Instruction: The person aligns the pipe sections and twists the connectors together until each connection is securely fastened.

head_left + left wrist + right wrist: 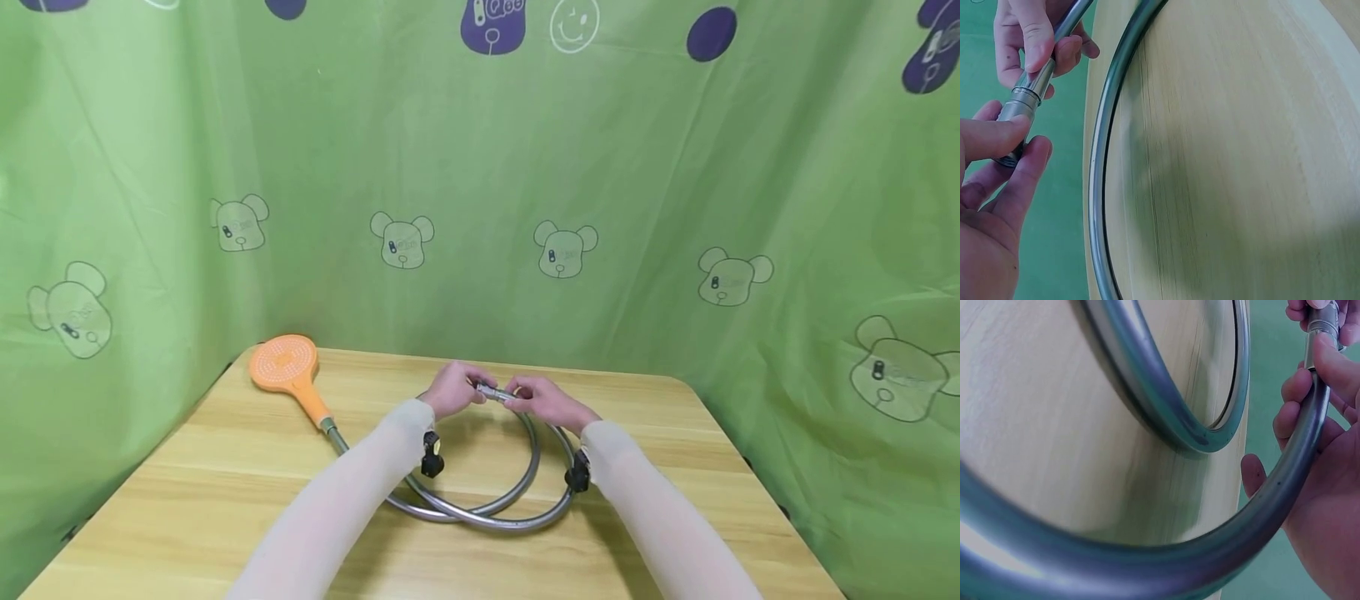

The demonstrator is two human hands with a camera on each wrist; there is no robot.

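A silvery shower hose (517,525) lies looped on the table, and its free end is lifted between the two hands. My left hand (452,390) pinches the ribbed metal end nut (1015,115) between thumb and fingers. Just behind the nut, my right hand (551,402) grips the smooth sleeve (1311,353) and the start of the hose, thumb on one side and fingers curled on the other. At the far left the orange shower head (285,364) lies with its spray face up, its handle joined to the hose's other end.
The wood-grain table (225,500) has rounded far corners. A green curtain (480,150) printed with bear faces hangs behind it and along both sides. Hose coils lie beneath the forearms, and small black devices (431,454) are strapped at both wrists.
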